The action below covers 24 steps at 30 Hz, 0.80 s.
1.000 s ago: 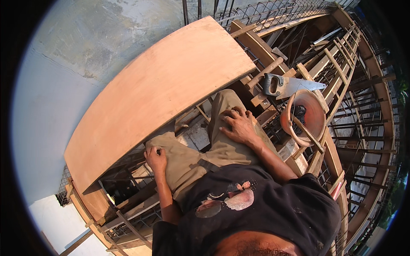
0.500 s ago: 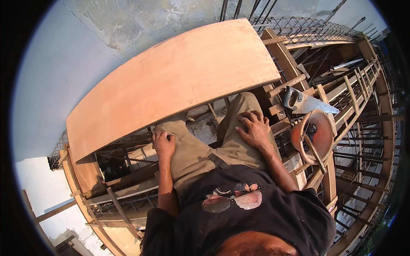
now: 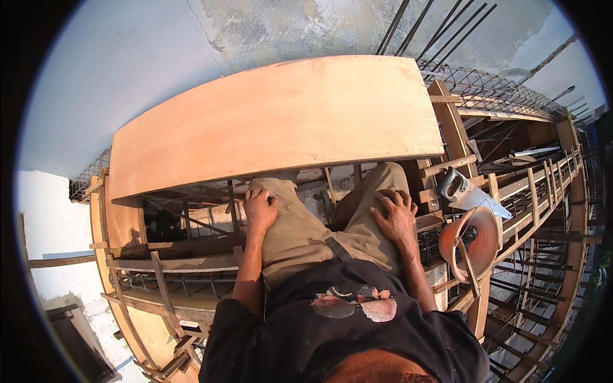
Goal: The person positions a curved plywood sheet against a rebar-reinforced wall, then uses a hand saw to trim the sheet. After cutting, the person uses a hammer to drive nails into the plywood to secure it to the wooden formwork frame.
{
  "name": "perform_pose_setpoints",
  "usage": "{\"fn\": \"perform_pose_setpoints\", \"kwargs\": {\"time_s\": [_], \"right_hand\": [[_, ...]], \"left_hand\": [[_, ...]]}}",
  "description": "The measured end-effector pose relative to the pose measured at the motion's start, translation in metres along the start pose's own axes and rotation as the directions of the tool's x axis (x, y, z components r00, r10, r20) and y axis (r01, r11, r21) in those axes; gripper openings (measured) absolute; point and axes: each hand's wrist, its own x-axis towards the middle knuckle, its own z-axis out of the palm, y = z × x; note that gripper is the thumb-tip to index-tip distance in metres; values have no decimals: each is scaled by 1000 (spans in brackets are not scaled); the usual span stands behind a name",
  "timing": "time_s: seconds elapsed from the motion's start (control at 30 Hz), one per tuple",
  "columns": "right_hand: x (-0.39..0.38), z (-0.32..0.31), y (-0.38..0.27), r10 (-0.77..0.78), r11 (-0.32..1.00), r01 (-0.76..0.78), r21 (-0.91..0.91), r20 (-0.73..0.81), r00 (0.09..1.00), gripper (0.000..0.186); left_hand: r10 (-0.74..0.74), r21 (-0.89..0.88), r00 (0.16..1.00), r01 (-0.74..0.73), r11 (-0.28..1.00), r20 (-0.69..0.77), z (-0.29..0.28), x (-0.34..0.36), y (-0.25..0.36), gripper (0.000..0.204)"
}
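Note:
My left hand [image 3: 260,210] rests on my left knee, its fingers curled in and the thumb bent toward the index finger. Whatever lies inside those fingers, if anything, is hidden. On my right thigh lies my right hand [image 3: 396,217], fingers spread over the khaki trousers [image 3: 306,246] and holding nothing. Just beyond both knees a wide plywood sheet [image 3: 274,121] spans the timber framing. Right of my right hand a handsaw [image 3: 476,195] with a dark handle lies on the wood. Nearer to me, an orange-brown bucket [image 3: 486,246] sits tilted with a stick across its mouth.
A hammer [image 3: 450,166] with a wooden handle lies beside the sheet. Rebar cages [image 3: 498,92] and upright steel rods [image 3: 440,32] stand along the grey wall [image 3: 153,70]. Timber formwork [image 3: 185,265] with open gaps surrounds me on both sides.
The view has turned, so the plywood sheet looks more level and the scene sits lower. Both hands stay on my legs; saw and bucket keep their places.

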Motion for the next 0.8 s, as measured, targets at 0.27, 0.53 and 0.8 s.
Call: {"fn": "perform_pose_setpoints", "kwargs": {"time_s": [0.27,0.53,0.8], "right_hand": [[9,-13,-11,-2,1000,1,19,56,998,48],[69,12,-35,-275,960,277,40,-47,960,86],[139,58,-46,-486,851,472,-229,-2,874,103]], "left_hand": [[-686,-958,715,270,96,133,10,21,-60,49],[-701,-823,578,-86,-561,417,20,91,-101,116],[-662,-700,690,-318,-640,292,36,129,-101,87]]}}
